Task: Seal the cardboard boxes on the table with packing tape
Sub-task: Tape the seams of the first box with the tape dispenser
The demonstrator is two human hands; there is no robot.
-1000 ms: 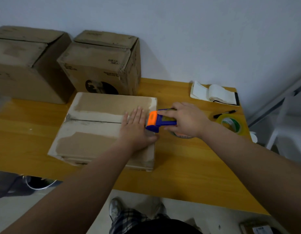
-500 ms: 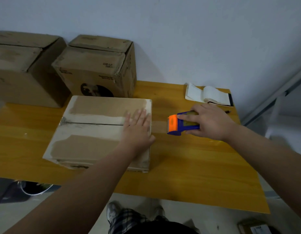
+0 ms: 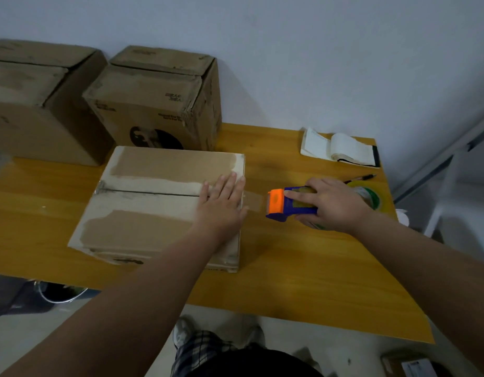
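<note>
A flat cardboard box [image 3: 143, 202] lies on the wooden table [image 3: 303, 268], its top flaps meeting in a seam that runs left to right. My left hand [image 3: 222, 205] presses flat on the box's right end, fingers spread over the seam. My right hand [image 3: 333, 204] grips a blue and orange tape dispenser [image 3: 285, 204], held just right of the box. A short strip of brown tape [image 3: 253, 200] stretches from the box's right edge to the dispenser.
Two taller cardboard boxes [image 3: 159, 104] [image 3: 31, 104] stand at the back left by the wall. An open notebook [image 3: 341, 149], a pen [image 3: 362, 177] and a spare tape roll [image 3: 371, 197] lie at the table's right end. A bucket [image 3: 58, 291] sits on the floor.
My right hand has drawn the dispenser away from the box's right edge to the right, pulling out a strip of tape. My left hand stays pressed on the box.
</note>
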